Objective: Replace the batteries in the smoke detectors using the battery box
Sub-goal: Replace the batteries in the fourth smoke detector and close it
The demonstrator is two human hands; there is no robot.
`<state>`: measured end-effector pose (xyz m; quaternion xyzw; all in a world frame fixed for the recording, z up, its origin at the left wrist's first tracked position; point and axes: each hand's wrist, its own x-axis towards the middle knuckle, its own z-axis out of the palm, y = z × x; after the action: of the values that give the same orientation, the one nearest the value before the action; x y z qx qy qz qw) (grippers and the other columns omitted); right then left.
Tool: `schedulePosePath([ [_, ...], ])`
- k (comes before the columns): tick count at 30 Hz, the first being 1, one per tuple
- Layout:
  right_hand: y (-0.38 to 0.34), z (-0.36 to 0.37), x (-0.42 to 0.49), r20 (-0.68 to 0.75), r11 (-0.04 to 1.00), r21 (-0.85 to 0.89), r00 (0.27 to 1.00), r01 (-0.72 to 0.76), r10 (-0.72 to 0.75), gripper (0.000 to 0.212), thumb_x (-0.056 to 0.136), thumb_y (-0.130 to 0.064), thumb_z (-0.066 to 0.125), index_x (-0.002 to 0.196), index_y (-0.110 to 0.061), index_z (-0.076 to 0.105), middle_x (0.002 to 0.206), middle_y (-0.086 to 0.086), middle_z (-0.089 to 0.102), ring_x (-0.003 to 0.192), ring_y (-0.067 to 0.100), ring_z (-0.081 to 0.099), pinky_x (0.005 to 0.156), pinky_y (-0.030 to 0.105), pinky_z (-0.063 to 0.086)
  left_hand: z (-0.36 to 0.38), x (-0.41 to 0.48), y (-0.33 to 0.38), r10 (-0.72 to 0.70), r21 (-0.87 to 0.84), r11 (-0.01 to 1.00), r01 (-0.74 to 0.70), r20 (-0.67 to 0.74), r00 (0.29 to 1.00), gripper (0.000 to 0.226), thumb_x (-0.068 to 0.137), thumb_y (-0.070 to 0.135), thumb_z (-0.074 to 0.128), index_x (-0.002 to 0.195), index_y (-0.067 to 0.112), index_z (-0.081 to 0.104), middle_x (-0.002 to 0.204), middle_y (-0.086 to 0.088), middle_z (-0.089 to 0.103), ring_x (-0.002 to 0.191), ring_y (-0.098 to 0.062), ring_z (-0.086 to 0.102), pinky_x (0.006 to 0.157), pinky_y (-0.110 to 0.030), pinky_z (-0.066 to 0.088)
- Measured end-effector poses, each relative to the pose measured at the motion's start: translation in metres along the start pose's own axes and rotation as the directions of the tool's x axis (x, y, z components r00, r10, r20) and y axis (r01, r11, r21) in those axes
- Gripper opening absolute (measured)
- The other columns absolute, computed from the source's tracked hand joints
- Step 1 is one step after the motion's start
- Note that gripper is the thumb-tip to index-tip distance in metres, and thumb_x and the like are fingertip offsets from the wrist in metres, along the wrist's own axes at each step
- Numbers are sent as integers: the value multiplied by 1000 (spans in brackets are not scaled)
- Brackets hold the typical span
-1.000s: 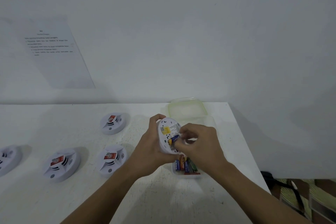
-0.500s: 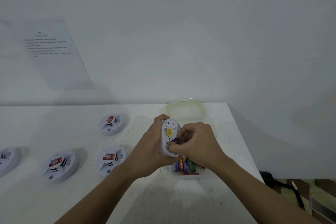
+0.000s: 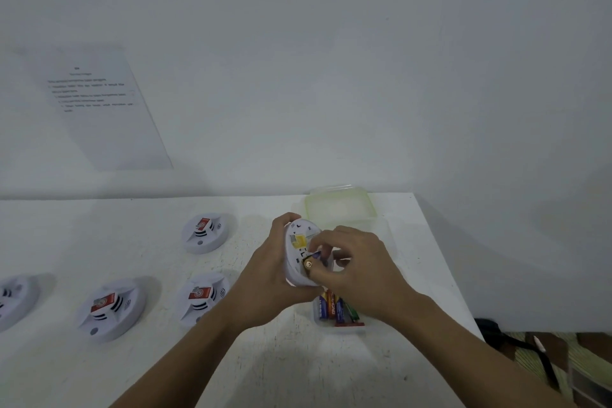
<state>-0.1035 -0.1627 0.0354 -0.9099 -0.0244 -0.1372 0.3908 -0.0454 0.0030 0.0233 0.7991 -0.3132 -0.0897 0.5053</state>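
Observation:
My left hand (image 3: 265, 281) grips a white smoke detector (image 3: 298, 253) held on edge above the table, its back with a yellow label turned toward me. My right hand (image 3: 354, 268) pinches a blue battery (image 3: 311, 260) at the detector's battery slot; the battery's brass end faces me. Just below my hands the clear battery box (image 3: 337, 325) holds several batteries in blue, orange and green. Its pale green lid (image 3: 341, 207) lies behind, near the wall.
Several more white smoke detectors lie on the white table (image 3: 265, 368): one at the back (image 3: 205, 232), one in front of it (image 3: 202, 298), one further left (image 3: 111, 308), one at the left edge (image 3: 13, 300). A sheet of paper (image 3: 106, 109) hangs on the wall. The table's right edge is near the box.
My right hand has turned the battery at the slot, so its brass end now shows. The detector stays upright in my left hand.

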Motion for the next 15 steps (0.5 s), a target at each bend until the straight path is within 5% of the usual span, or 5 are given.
schedulePosePath([
  [3, 4, -1, 2, 95, 999, 8, 995, 39, -39, 34, 84, -53, 54, 104, -34, 74, 95, -11, 63, 92, 7, 62, 75, 22, 53, -7, 4, -3, 27, 33, 999, -28, 33, 999, 85, 65, 34, 88, 131, 38, 34, 115, 25, 58, 111, -1, 61, 88, -18, 55],
  [8, 11, -10, 4, 227, 991, 111, 969, 78, -101, 19, 98, -29, 63, 114, -32, 74, 110, -11, 67, 109, 4, 59, 92, 28, 54, -19, 7, -3, 36, 58, 997, -40, 62, 997, 91, 67, 20, 92, 133, 39, 33, 116, 22, 59, 109, -6, 63, 90, -34, 59],
  [15, 18, -14, 7, 287, 977, 202, 950, 69, -126, 24, 92, -21, 72, 115, -29, 75, 108, -15, 69, 110, 5, 61, 98, 29, 53, -22, 5, -1, 35, 48, 998, -39, 98, 995, 88, 70, 16, 91, 128, 47, 32, 118, 31, 56, 112, 3, 59, 84, -19, 57],
])
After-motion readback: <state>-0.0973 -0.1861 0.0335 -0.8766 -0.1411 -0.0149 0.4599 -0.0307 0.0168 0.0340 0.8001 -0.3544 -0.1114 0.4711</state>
